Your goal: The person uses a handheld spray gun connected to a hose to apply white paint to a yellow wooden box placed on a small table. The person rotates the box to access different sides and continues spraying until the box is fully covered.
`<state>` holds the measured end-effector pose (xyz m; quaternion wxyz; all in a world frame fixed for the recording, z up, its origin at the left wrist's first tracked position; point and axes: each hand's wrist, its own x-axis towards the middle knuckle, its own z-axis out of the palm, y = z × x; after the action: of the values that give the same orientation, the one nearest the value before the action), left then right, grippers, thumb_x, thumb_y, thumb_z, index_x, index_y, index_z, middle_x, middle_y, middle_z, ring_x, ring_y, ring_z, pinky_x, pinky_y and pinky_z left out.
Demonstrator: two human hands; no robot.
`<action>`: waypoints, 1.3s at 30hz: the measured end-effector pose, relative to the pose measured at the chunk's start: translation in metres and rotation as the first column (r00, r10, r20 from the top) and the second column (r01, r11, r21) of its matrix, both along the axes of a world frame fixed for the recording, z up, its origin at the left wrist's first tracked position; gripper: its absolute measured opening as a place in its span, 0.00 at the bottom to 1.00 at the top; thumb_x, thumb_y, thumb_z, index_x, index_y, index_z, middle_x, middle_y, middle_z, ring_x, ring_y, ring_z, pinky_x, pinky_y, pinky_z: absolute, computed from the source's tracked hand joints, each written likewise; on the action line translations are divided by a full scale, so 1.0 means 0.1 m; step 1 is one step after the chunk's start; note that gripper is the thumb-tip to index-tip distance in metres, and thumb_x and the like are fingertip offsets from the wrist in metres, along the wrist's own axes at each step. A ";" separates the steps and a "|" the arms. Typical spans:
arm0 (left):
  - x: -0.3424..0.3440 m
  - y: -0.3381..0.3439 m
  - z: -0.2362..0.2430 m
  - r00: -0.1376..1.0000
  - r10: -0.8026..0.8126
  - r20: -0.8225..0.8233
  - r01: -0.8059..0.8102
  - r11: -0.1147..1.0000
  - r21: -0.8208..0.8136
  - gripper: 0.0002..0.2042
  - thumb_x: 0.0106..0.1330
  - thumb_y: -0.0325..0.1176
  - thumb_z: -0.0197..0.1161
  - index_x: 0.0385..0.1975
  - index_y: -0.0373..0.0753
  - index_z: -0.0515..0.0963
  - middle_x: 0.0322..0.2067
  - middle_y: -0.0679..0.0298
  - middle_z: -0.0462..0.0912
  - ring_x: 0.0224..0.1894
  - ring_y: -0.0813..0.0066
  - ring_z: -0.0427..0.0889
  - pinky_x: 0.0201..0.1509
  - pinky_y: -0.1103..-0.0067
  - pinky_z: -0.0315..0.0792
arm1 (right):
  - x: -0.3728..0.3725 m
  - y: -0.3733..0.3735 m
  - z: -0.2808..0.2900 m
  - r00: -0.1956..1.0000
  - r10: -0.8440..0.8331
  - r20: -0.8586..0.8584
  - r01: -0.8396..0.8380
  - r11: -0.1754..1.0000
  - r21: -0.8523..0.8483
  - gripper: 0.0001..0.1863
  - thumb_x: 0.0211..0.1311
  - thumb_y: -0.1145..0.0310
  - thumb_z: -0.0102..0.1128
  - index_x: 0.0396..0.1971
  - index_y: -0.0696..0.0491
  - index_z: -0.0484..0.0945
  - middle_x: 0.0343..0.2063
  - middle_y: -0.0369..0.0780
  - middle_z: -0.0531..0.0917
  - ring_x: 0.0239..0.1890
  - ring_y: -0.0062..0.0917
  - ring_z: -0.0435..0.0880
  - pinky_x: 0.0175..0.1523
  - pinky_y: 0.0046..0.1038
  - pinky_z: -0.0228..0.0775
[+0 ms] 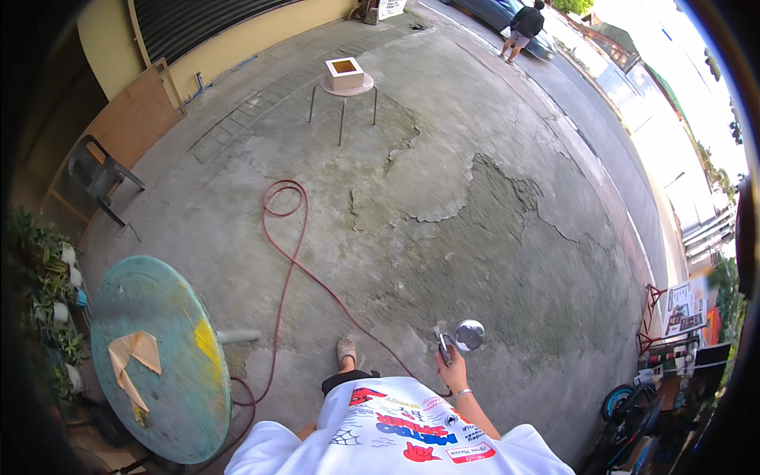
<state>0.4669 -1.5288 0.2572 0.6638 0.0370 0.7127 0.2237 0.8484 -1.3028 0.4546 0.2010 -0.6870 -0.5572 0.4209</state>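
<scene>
My right hand (453, 370) is closed around the handle of a silver spray gun (443, 342), held out in front of me at the right. A shiny round metal cup (469, 335) sits on the gun's right side. The red hose (340, 299) runs from beneath this hand across the concrete, makes a loop farther off and comes back toward the round table. Of my left arm only a bit of skin shows beside my shirt; the left hand is out of sight. Well ahead, a pale box (345, 80) with a square opening in its top rests on a round stool (324, 85).
A tilted-looking green round table (150, 273) stands at my left with a tan cloth (127, 345) on it. Behind it are a dark plastic chair (99, 176) and potted plants (59, 317). A parked motorcycle (625, 408) is at right. Cracked concrete (491, 237) lies ahead; a person (524, 30) stands by the road.
</scene>
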 end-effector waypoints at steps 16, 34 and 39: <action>-0.14 0.00 0.18 0.968 0.245 -0.047 -0.245 0.969 0.002 0.14 0.71 0.40 0.57 0.32 0.39 0.84 0.23 0.61 0.84 0.27 0.71 0.83 0.31 0.72 0.74 | -1.25 0.93 0.00 0.807 0.543 0.232 -0.585 0.790 0.185 0.17 0.62 0.59 0.71 0.48 0.49 0.84 0.44 0.46 0.87 0.46 0.49 0.86 0.48 0.44 0.79; 0.91 0.46 0.87 0.891 0.365 -0.270 -0.389 0.920 -0.040 0.14 0.73 0.40 0.55 0.34 0.38 0.84 0.24 0.61 0.84 0.28 0.72 0.83 0.32 0.72 0.74 | -1.51 2.56 -0.20 0.638 0.770 -0.016 -0.715 0.601 0.357 0.20 0.63 0.58 0.68 0.52 0.50 0.82 0.46 0.45 0.86 0.44 0.47 0.86 0.46 0.44 0.80; 1.13 0.63 0.97 0.910 0.283 -0.303 -0.325 0.941 -0.095 0.14 0.73 0.40 0.55 0.35 0.38 0.84 0.25 0.61 0.85 0.28 0.72 0.83 0.32 0.72 0.74 | -1.34 3.06 -0.21 0.611 0.792 0.020 -0.747 0.568 0.346 0.19 0.62 0.58 0.68 0.48 0.52 0.80 0.42 0.44 0.85 0.39 0.49 0.86 0.42 0.46 0.79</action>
<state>0.5794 -1.4662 0.3546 0.5122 -0.0907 0.8120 0.2649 0.7140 -0.9965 0.4341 0.1436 -0.3022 -0.8457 0.4157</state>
